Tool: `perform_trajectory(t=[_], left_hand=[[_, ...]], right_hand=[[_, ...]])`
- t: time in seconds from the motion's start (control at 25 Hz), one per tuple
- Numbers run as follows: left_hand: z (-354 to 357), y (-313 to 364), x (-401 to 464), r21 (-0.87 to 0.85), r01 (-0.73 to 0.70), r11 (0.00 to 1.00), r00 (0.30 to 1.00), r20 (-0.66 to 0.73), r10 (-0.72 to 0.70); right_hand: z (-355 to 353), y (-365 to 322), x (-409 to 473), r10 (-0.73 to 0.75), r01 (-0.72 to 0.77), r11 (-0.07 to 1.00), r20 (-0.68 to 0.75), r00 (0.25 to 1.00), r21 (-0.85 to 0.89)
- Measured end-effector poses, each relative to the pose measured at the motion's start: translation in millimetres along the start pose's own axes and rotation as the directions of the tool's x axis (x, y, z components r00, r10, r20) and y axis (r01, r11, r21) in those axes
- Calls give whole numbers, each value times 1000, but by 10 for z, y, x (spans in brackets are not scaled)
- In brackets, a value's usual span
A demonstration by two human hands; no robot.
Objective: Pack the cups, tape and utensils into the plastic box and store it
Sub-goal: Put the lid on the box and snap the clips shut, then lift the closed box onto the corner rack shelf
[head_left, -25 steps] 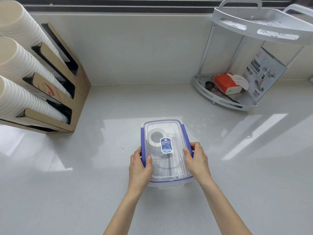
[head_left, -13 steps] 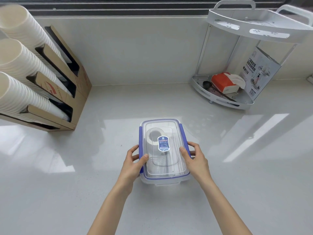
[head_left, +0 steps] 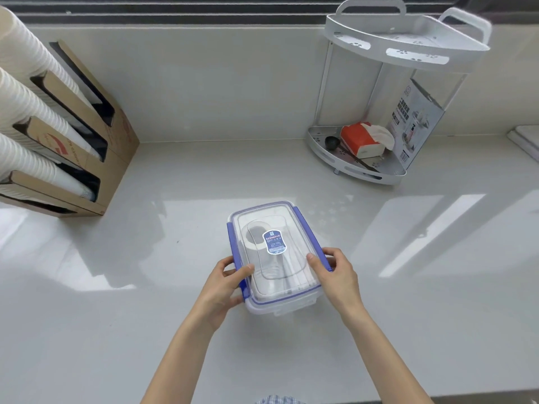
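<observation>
Near the front edge of the bench [head_left: 408, 330], at its middle, the plastic box [head_left: 274, 252] sits with its lid on and the blue side latches folded down. Left hand [head_left: 224, 284] grips the left long side, thumb on the lid, fingers curled around the latch. Right hand [head_left: 335, 275] grips the right long side in the same manner. Through the clear lid a roll of tape [head_left: 254, 237] and pale utensils [head_left: 288, 272] show; the cups cannot be made out with certainty.

Risk, as judged: both grips sit toward the near end of the box, so a lift could tip the far end downward and shift the contents. A latch not fully seated could release under that load.

Clearance: bare bench surrounds the box on all sides. At the far left edge stands a cardboard cup dispenser [head_left: 96, 147] with stacked paper cups [head_left: 26, 118]. At the far right corner stands a two-tier corner rack [head_left: 379, 170] holding a tissue pack [head_left: 361, 138]; both are well apart from the box.
</observation>
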State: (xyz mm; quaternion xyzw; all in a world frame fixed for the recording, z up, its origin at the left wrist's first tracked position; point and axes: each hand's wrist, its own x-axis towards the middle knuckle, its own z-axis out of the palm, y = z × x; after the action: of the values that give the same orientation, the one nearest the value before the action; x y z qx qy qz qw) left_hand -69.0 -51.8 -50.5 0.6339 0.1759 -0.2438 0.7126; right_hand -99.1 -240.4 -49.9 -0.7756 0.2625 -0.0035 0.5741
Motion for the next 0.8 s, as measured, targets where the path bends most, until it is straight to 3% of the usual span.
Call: perform_trajectory(t=[0.48, 0.8], left_hand=[[919, 495, -143, -73, -224, 972, 972, 50, 228], [1485, 1115, -268, -160, -385, 909, 909, 103, 404]], right_hand=[[-1099, -496, 461, -194, 194, 980, -5, 981, 51], [-1777, -1175, 791, -404, 404, 913, -13, 915, 57]])
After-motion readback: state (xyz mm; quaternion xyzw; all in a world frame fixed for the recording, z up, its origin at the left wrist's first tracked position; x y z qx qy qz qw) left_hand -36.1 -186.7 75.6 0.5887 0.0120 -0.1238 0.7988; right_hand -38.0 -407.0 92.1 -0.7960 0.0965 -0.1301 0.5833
